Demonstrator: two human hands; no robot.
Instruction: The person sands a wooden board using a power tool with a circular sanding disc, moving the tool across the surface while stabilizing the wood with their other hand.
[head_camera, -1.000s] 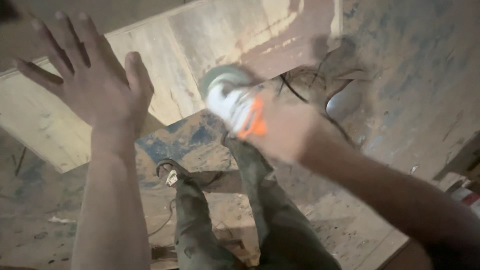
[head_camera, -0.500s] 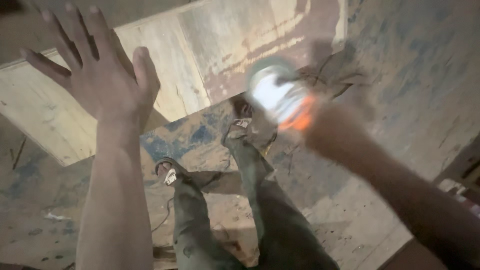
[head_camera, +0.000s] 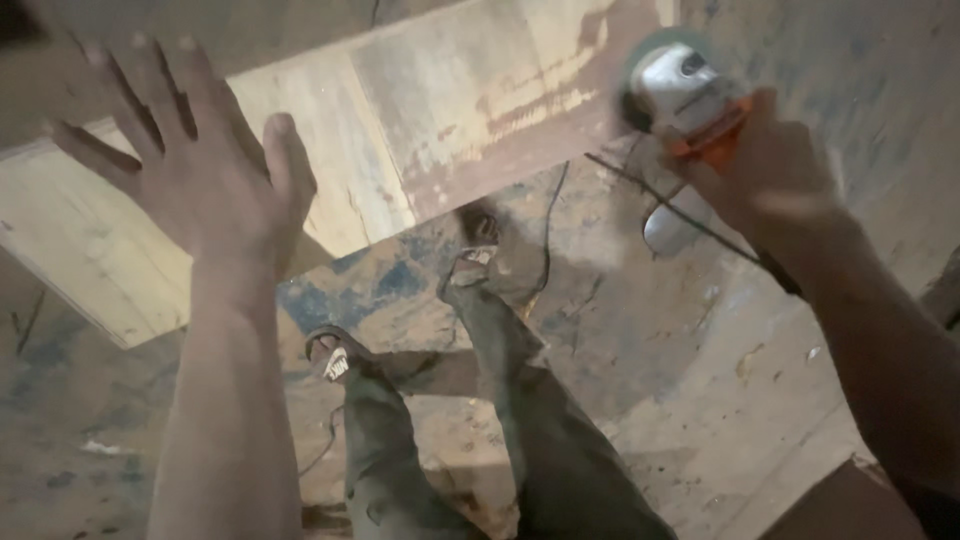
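A silver and orange grinder (head_camera: 685, 95) is held tight in the right hand (head_camera: 775, 175) at the far end of a long wooden board (head_camera: 440, 110), while the left hand (head_camera: 200, 170) is spread wide open and laid flat against that board.

Your left hand (head_camera: 205, 175) lies spread on the board's (head_camera: 420, 130) left part. Your right hand (head_camera: 775, 175) grips the grinder (head_camera: 680, 85) at the board's right end. Your legs (head_camera: 470, 400) stand below, between your arms.
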